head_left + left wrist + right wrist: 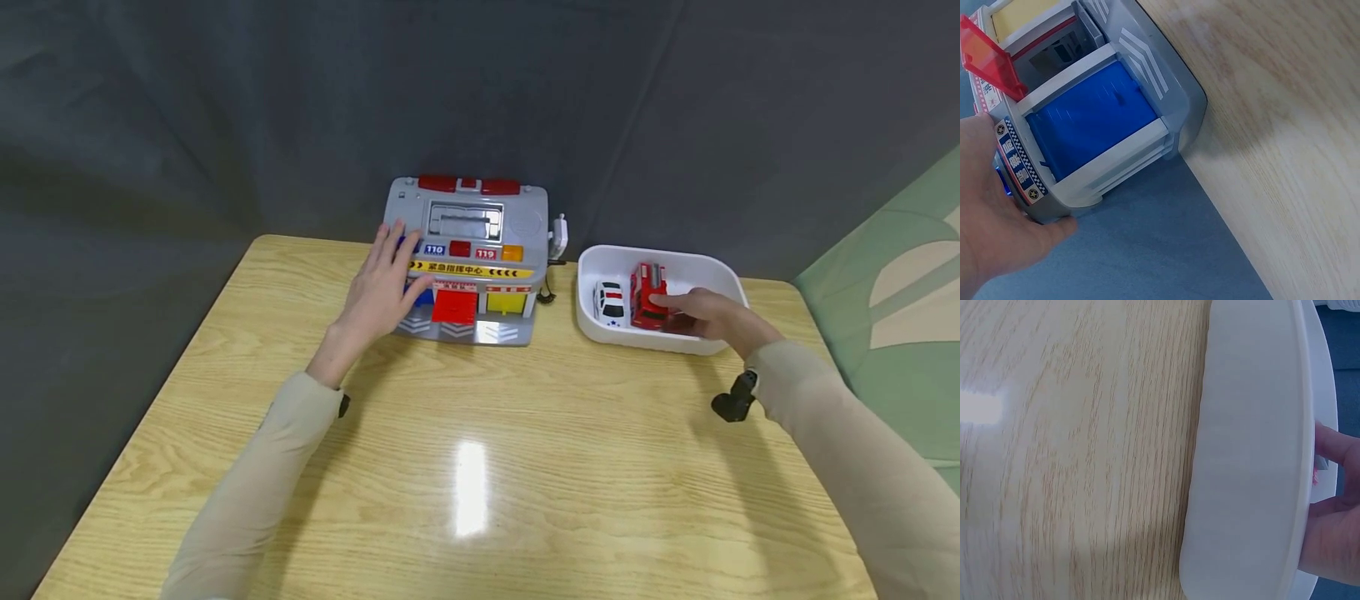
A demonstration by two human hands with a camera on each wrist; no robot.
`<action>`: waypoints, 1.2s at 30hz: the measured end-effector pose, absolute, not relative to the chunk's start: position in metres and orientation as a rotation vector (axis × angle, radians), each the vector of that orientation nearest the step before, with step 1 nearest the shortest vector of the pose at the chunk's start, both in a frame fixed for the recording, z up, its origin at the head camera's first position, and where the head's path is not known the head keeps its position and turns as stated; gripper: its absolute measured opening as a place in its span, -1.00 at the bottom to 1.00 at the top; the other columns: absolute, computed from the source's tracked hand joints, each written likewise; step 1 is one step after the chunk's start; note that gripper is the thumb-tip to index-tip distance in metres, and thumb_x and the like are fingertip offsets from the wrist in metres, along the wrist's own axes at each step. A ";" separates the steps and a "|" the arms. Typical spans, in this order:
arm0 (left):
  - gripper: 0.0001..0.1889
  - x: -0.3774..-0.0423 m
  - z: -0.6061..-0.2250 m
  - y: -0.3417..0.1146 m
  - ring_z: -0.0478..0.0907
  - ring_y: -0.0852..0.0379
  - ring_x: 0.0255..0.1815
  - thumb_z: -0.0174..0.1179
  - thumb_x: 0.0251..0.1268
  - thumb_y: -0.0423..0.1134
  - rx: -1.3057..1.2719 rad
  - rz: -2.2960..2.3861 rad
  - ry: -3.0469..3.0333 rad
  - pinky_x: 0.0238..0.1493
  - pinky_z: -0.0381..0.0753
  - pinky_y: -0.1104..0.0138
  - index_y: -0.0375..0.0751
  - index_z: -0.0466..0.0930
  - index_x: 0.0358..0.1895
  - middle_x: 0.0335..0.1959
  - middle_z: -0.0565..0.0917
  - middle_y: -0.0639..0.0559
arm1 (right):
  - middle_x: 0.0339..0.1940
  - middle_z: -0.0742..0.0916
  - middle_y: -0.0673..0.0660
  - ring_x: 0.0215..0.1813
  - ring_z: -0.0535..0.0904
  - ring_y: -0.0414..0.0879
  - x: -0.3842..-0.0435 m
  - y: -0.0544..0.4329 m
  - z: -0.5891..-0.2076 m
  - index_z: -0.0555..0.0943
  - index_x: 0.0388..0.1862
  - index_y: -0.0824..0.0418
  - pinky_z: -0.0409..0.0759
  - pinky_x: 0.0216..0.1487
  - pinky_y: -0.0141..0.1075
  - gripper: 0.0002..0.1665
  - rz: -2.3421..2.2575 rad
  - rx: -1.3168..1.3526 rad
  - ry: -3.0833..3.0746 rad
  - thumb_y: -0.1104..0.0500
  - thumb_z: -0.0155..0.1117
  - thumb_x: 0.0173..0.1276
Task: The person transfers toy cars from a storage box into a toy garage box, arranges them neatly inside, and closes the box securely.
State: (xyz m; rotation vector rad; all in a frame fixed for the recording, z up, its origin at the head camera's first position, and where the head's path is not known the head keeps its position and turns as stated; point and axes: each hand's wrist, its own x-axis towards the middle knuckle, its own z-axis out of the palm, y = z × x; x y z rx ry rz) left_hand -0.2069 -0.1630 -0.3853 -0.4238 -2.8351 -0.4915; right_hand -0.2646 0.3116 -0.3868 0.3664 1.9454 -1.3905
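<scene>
My left hand (382, 287) rests on the left side of a grey toy rescue station (525, 221), its fingers extended over the top. A red door (454, 307) in the middle is raised; the blue door (1091, 119) and the yellow door (506, 302) are down. At the right, my right hand (705, 308) reaches into a white bin (588, 317) and grips a red toy fire truck (647, 287), thumb on top and other fingers mostly hidden. A white toy police car (610, 302) lies left of the truck inside the bin.
A white handset (558, 236) hangs on the station's right side, its dark coiled cord (547, 293) on the wooden table (562, 458). A dark cloth (225, 108) stands behind the table. Green patterned fabric (892, 275) borders the right edge.
</scene>
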 end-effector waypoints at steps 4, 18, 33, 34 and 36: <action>-0.26 -0.206 -0.385 -0.165 -0.32 -0.10 0.55 -0.09 0.44 0.19 -0.431 -0.488 -2.827 0.46 -0.12 0.03 -0.12 -0.01 0.53 0.56 -0.11 -0.17 | -0.25 0.60 0.01 -0.22 0.59 -0.16 -0.268 0.312 -0.385 0.31 0.04 0.30 0.61 -0.06 -0.34 -0.56 -1.385 0.408 1.902 -0.02 0.12 0.47; -0.27 -0.204 -0.386 -0.170 -0.33 -0.10 0.55 -0.09 0.45 0.18 -0.434 -0.485 -2.809 0.46 -0.12 0.02 -0.13 0.00 0.52 0.56 -0.11 -0.17 | -0.26 0.67 0.12 -0.17 0.64 -0.05 -0.280 0.329 -0.381 0.26 0.15 0.33 0.56 0.08 -0.26 -0.47 -1.491 0.536 1.564 -0.05 0.05 0.48; -0.27 -0.204 -0.388 -0.170 -0.33 -0.08 0.55 -0.09 0.44 0.18 -0.437 -0.488 -2.803 0.46 -0.13 0.02 -0.11 0.00 0.52 0.56 -0.12 -0.16 | -0.21 0.68 0.24 -0.14 0.68 0.12 -0.276 0.339 -0.372 0.54 -0.25 0.34 0.53 0.11 -0.16 -0.60 -1.636 0.686 1.342 -0.02 0.05 0.49; -0.27 -0.204 -0.388 -0.170 -0.33 -0.08 0.55 -0.09 0.44 0.18 -0.437 -0.490 -2.804 0.46 -0.14 0.03 -0.11 0.00 0.52 0.56 -0.12 -0.16 | -0.22 0.69 0.22 -0.15 0.69 0.11 -0.275 0.339 -0.373 0.57 -0.28 0.32 0.54 0.10 -0.16 -0.61 -1.633 0.671 1.358 -0.01 0.06 0.48; -0.27 -0.204 -0.387 -0.170 -0.32 -0.09 0.55 -0.09 0.44 0.17 -0.442 -0.488 -2.802 0.46 -0.14 0.03 -0.13 0.01 0.52 0.56 -0.11 -0.17 | -0.22 0.71 0.20 -0.14 0.68 0.09 -0.275 0.340 -0.373 0.62 -0.31 0.29 0.54 0.10 -0.14 -0.62 -1.641 0.647 1.375 0.00 0.08 0.48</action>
